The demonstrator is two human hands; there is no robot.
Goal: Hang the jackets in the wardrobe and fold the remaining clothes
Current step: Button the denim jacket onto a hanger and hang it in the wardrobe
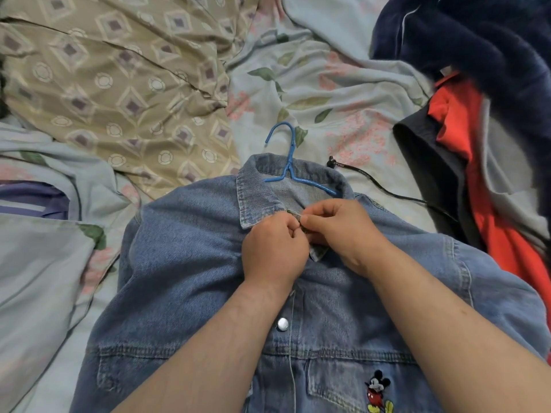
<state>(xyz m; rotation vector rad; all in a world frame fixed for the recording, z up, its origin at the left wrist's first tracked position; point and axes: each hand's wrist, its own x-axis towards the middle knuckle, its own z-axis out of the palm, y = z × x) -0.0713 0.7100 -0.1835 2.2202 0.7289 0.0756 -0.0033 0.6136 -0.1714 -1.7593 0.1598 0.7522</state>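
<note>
You have the denim jacket point(185, 263) laid face up on the bed, with the blue hanger point(290, 171) already slipped inside its collar, the hook lying on the floral sheet point(328, 93) above the neckline. Your left hand point(274, 248) and right hand point(343, 231) meet at the top of the front opening, just below the collar; the fingers of both are pinched closed on the two front edges, apparently fastening the top button, though the button itself is hidden under your fingertips and I cannot confirm it. One metal button point(282, 324) lower down shows plainly. By my judgement the task is at an early stage: this jacket is on its hanger but not yet in the wardrobe, and no wardrobe is in view. A dark navy garment point(477, 34), a red and black one point(465, 150) with a black drawstring point(372, 183) trailing from it, sit heaped at the right, unfolded and unhung. The working surface is a bed, soft and rumpled, covered by the pale floral sheet, with a tan patterned cloth point(119, 84) bunched across the upper left. Nothing of the room beyond the bedding can be seen.
</note>
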